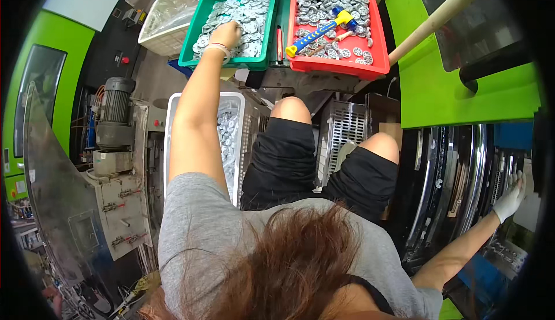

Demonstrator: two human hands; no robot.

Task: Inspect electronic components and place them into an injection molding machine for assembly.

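Note:
My left hand (226, 34) is bare, with a bracelet at the wrist. Its fingers curl down among the grey round plastic pieces (250, 26) in the green tray (185, 54); whatever they grip is hidden. Far to the right, my right hand (510, 200) wears a white glove and reaches beside the green machine, fingers stretched out next to a pale panel (527, 210). Whether it touches the panel I cannot tell. A red tray (378, 68) holds small spoked wheels (324, 5). Across them lies a hammer (321, 34) with a blue-and-yellow handle.
A white basket (238, 190) of grey parts stands by my left leg, and a slotted crate (347, 123) between my knees. A pale pole (433, 22) slants at the right before the green machine (468, 97). A motor (115, 109) stands left. A red pen-like tool (279, 43) lies between the trays.

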